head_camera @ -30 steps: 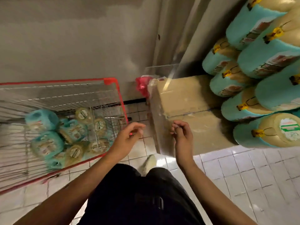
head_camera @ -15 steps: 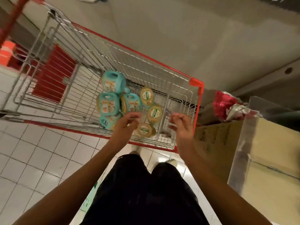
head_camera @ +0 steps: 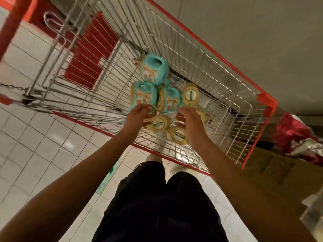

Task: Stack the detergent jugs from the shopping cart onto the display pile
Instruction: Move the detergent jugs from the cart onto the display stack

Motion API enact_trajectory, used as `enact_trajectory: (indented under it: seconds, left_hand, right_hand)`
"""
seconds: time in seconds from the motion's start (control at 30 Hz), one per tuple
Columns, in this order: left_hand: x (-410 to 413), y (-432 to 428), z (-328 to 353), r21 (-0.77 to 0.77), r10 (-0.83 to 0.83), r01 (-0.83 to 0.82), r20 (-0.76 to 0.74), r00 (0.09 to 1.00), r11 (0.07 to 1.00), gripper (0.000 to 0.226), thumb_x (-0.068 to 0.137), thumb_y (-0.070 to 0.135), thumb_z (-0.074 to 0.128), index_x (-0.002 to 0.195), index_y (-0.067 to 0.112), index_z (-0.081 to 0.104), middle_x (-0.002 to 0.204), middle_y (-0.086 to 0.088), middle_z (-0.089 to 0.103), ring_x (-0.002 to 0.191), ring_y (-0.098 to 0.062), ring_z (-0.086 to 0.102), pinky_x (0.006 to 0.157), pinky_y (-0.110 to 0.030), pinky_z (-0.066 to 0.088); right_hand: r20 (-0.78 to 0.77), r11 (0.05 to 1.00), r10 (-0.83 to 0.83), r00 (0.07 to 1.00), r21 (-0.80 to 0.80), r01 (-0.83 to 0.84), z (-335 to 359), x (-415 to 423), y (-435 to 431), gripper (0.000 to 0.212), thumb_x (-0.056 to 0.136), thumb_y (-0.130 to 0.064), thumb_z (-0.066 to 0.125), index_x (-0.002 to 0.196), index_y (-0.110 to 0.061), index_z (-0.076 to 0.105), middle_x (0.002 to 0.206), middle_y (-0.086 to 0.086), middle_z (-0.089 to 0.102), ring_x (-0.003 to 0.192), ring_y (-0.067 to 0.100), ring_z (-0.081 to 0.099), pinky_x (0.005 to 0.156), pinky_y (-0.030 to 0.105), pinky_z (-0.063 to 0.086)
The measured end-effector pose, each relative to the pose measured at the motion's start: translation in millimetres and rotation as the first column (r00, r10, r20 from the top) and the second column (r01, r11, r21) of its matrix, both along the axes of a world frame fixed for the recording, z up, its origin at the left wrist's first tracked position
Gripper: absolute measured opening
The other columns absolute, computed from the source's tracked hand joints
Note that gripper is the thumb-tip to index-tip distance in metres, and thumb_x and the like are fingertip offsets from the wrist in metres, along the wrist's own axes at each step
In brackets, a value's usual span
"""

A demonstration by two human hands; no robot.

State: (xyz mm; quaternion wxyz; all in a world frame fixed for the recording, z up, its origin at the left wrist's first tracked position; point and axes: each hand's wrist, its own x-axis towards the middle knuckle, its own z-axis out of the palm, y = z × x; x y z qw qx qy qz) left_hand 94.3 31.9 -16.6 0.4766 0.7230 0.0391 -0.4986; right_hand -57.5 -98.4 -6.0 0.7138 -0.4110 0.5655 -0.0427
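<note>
Wire cart [head_camera: 266,101] holds several teal jugs [head_camera: 153,70]; left hand [head_camera: 138,117], right hand [head_camera: 191,119] inside.

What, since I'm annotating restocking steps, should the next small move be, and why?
Probably close the fingers round the nearest beige-capped teal plastic detergent jug and lift it: left hand and right hand flank it inside the red-rimmed wire shopping cart; no grip shows.

No text can be read. The detergent jugs [head_camera: 153,70] carry orange-and-white front labels and green-and-white cap stickers, all too blurred to make out. Faint dark print on the cardboard box [head_camera: 279,172] is equally illegible.
</note>
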Motion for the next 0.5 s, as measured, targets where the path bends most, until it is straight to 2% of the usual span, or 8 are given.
enact_trajectory:
  seconds: [0.07, 0.13, 0.2, 0.23, 0.3, 0.37, 0.43, 0.5]
  left_hand:
    - [13.5, -2.0, -21.4, 0.046, 0.089, -0.085, -0.078, 0.993, 0.995, 0.015, 0.106, 0.012, 0.054, 0.117, 0.010, 0.063, 0.108, -0.009, 0.071, 0.100, -0.025, 0.069, 0.086, -0.040, 0.057]
    - [28.0, -4.3, -47.3, 0.099, 0.161, -0.149, -0.129, 0.979, 0.984, 0.018, 0.106, 0.015, 0.054, 0.122, 0.008, 0.061, 0.111, -0.008, 0.069, 0.101, -0.024, 0.068, 0.085, -0.039, 0.058]
    - [38.1, -5.2, -69.3, 0.151, 0.244, -0.216, -0.203, 0.948, 0.965, 0.023, 0.107, 0.018, 0.053, 0.126, 0.006, 0.059, 0.112, -0.009, 0.067, 0.103, -0.024, 0.067, 0.085, -0.038, 0.059]
    - [44.6, -4.7, -81.1, 0.186, 0.310, -0.267, -0.259, 0.915, 0.945, 0.022, 0.107, 0.019, 0.052, 0.123, 0.006, 0.059, 0.110, -0.009, 0.066, 0.101, -0.023, 0.066, 0.084, -0.037, 0.059]
    - [56.8, -5.9, -107.8, 0.245, 0.404, -0.335, -0.340, 0.849, 0.910, 0.014, 0.107, 0.019, 0.048, 0.106, 0.009, 0.059, 0.101, -0.009, 0.064, 0.093, -0.023, 0.065, 0.082, -0.038, 0.058]
    - [67.4, -6.0, -134.1, 0.299, 0.442, -0.349, -0.343, 0.829, 0.888, 0.015, 0.106, 0.019, 0.048, 0.097, 0.011, 0.057, 0.097, -0.009, 0.062, 0.090, -0.023, 0.064, 0.085, -0.040, 0.056]
    - [78.6, -9.0, -165.0, 0.308, 0.455, -0.360, -0.336, 0.825, 0.881, 0.017, 0.105, 0.021, 0.048, 0.108, 0.008, 0.060, 0.106, -0.010, 0.061, 0.099, -0.024, 0.063, 0.095, -0.044, 0.055]
    - [92.6, -16.3, -192.7, 0.342, 0.480, -0.376, -0.304, 0.823, 0.861, 0.032, 0.107, 0.026, 0.049, 0.130, 0.006, 0.058, 0.119, -0.013, 0.058, 0.114, -0.029, 0.060, 0.104, -0.048, 0.052]
  right_hand:
    - [-0.018, 0.997, 0.036, 0.999, 0.064, -0.035, -21.2, 20.8, -2.7, 0.007, 0.105, -0.018, 0.058, 0.103, -0.014, 0.064, 0.093, 0.004, 0.066, 0.089, 0.019, 0.064, 0.074, 0.033, 0.055]
    - [-0.047, 0.991, 0.117, 0.992, 0.063, -0.114, -47.3, 42.1, -7.2, 0.010, 0.104, -0.019, 0.059, 0.108, -0.011, 0.064, 0.092, 0.003, 0.065, 0.085, 0.016, 0.063, 0.071, 0.029, 0.054]
    - [-0.056, 0.982, 0.183, 0.981, 0.061, -0.180, -72.5, 61.3, -12.7, 0.007, 0.103, -0.018, 0.058, 0.104, -0.013, 0.062, 0.088, 0.004, 0.061, 0.080, 0.016, 0.059, 0.066, 0.027, 0.051]
    - [-0.067, 0.975, 0.218, 0.974, 0.066, -0.214, -89.1, 73.1, -14.9, 0.006, 0.101, -0.019, 0.057, 0.100, -0.014, 0.060, 0.086, 0.005, 0.058, 0.078, 0.018, 0.055, 0.066, 0.029, 0.048]
    - [-0.118, 0.957, 0.289, 0.950, 0.055, -0.284, -124.3, 96.5, -23.0, 0.008, 0.099, -0.022, 0.056, 0.093, -0.017, 0.057, 0.086, 0.006, 0.056, 0.082, 0.022, 0.054, 0.073, 0.036, 0.046]
    - [-0.154, 0.942, 0.336, 0.929, 0.053, -0.332, -156.4, 116.1, -32.0, 0.008, 0.098, -0.023, 0.055, 0.092, -0.018, 0.056, 0.085, 0.006, 0.055, 0.082, 0.024, 0.052, 0.075, 0.040, 0.043]
    - [-0.182, 0.930, 0.366, 0.912, 0.048, -0.364, -191.8, 136.0, -42.9, 0.014, 0.098, -0.021, 0.053, 0.084, -0.019, 0.054, 0.081, 0.006, 0.050, 0.074, 0.021, 0.046, 0.070, 0.039, 0.037]
    - [-0.213, 0.918, 0.390, 0.896, 0.017, -0.395, -227.1, 155.3, -54.6, 0.022, 0.101, -0.022, 0.053, 0.079, -0.019, 0.051, 0.083, 0.006, 0.049, 0.075, 0.020, 0.046, 0.069, 0.034, 0.039]
